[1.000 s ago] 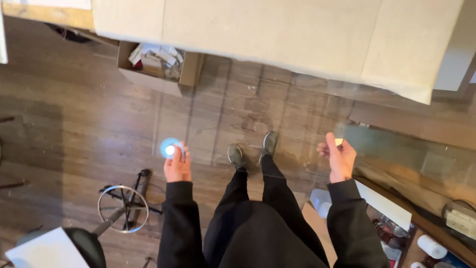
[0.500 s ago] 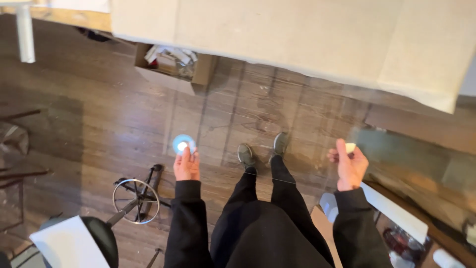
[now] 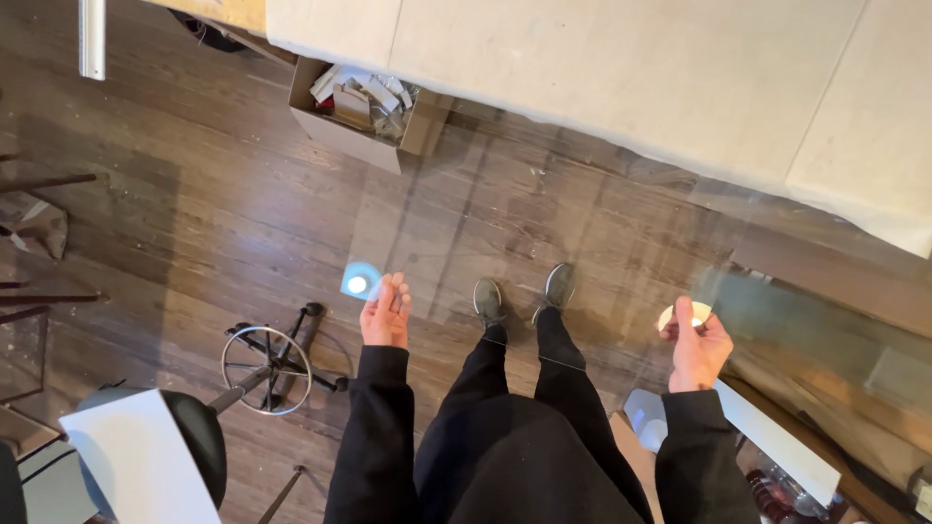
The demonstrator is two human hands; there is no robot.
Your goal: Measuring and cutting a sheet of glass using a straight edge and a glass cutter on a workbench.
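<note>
I stand on a dark wooden floor and look down at my legs and shoes (image 3: 519, 293). A faint clear sheet (image 3: 544, 223) spans between my hands and reaches forward over the floor; the boards show through it. My left hand (image 3: 386, 312) grips its near left part, next to a small round blue-glowing spot (image 3: 357, 281). My right hand (image 3: 697, 344) grips the near right part, thumb up beside a small pale round disc (image 3: 672, 315). Both arms are in black sleeves.
A large pale slab or tabletop (image 3: 621, 68) fills the top. An open cardboard box (image 3: 342, 138) of scraps stands under its edge. A stool base with a metal ring (image 3: 267, 357) and a black seat holding white paper (image 3: 136, 456) are at lower left. Shelving with bottles (image 3: 777, 490) is at lower right.
The view has swung, so the cardboard box and the slab's edge sit lower in the frame. Both hands stay on the sheet, held about as far apart as before.
</note>
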